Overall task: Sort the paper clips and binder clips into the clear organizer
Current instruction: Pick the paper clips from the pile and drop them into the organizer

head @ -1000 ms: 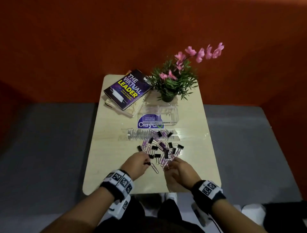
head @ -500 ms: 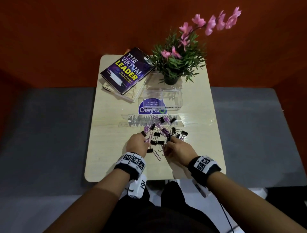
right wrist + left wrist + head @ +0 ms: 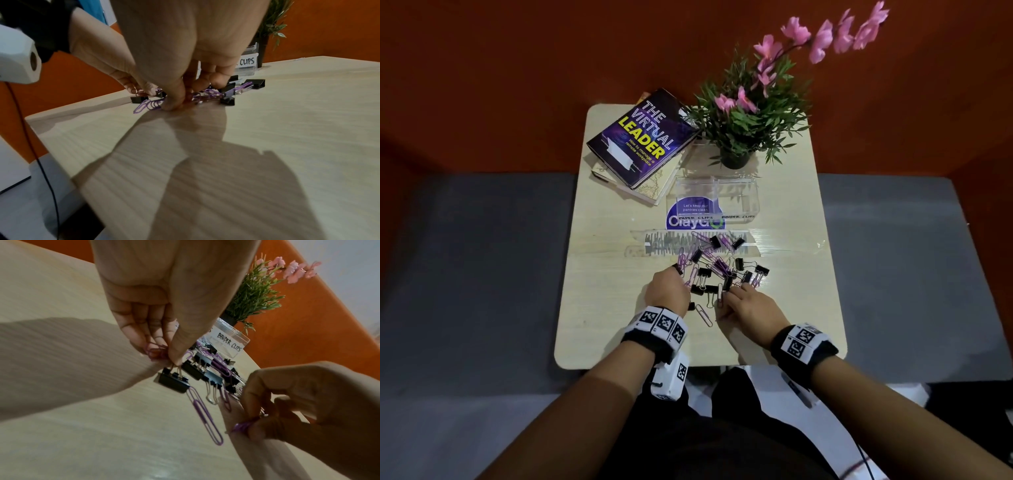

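Purple paper clips and black binder clips lie mixed in a pile [image 3: 722, 270] at mid-table. Behind the pile stands the clear organizer [image 3: 717, 200], labelled PAPER CLIPS on the left and BINDER CLIPS [image 3: 229, 341] on the right. My left hand [image 3: 681, 284] is at the pile's left edge and pinches a few purple paper clips [image 3: 156, 351] between thumb and fingers. A black binder clip [image 3: 174, 382] sits just below that thumb. At the pile's near side, my right hand [image 3: 729, 298] has curled fingers that pinch purple paper clips [image 3: 242, 426]. Its thumb presses toward the table [image 3: 267, 129].
A stack of books [image 3: 643, 140] lies at the back left and a potted plant with pink flowers [image 3: 743, 130] stands at the back right. A clear tape strip [image 3: 688, 243] crosses the table under the pile's far side. One loose purple paper clip [image 3: 703, 315] lies between my hands.
Both hands have moved forward from the pile's near edge into the clips. The head view has shifted closer to the table.
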`<state>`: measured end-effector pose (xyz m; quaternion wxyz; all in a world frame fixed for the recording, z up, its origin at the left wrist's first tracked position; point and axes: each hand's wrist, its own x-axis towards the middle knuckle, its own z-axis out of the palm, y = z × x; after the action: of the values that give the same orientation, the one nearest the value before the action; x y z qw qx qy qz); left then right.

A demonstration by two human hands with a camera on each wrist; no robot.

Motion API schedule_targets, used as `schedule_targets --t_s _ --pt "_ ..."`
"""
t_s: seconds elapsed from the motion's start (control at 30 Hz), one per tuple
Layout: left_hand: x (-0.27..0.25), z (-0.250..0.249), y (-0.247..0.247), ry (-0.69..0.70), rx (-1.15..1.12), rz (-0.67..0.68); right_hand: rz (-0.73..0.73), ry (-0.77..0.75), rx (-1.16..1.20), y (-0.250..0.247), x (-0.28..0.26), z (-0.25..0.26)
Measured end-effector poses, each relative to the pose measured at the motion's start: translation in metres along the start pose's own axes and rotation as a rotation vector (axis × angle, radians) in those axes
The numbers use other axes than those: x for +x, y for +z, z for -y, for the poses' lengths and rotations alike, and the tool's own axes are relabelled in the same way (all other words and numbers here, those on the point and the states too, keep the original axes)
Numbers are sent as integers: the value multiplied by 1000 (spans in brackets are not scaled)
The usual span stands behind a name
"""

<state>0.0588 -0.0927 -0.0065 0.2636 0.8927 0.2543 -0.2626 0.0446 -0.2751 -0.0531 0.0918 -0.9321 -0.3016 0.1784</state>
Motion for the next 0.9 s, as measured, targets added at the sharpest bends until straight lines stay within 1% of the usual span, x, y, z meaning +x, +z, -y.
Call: schedule_targets --t_s 0.07,0.17,0.27,0.3,0.37,0.43,0.47,0.57,0.63,0.7,0.8,0.83,0.9 --pt "-1 1 -6 -8 -56 6 -2 17 61 -9 -1 1" --pt "-1 3 -23 9 -210 -2 -47 93 271 -40 6 5" --pt "15 -6 -47 118 -393 -31 -202 192 399 -82 34 6" --pt "24 -13 -57 159 -419 -70 -249 195 395 -94 48 6" --pt "46 -32 -74 212 -436 -160 -296 213 346 -116 82 8" --pt "63 -52 -87 238 -422 -191 -312 248 308 -130 113 9" --pt "69 -60 -90 242 -419 -195 -295 261 288 -134 125 9" --pt "80 -66 -89 247 -355 -231 -248 276 259 -133 135 1" --pt "75 -54 -79 237 -293 -247 -294 293 278 -125 124 -7" --pt "68 -34 -60 198 -233 -194 -298 339 315 -109 107 -12" --pt "54 -10 -30 115 -179 -62 -156 396 377 -80 86 -9" --pt "50 -5 -24 108 -175 -37 -123 401 389 -72 82 -6" --pt "45 3 -18 135 -139 -9 -95 385 409 -56 75 1"
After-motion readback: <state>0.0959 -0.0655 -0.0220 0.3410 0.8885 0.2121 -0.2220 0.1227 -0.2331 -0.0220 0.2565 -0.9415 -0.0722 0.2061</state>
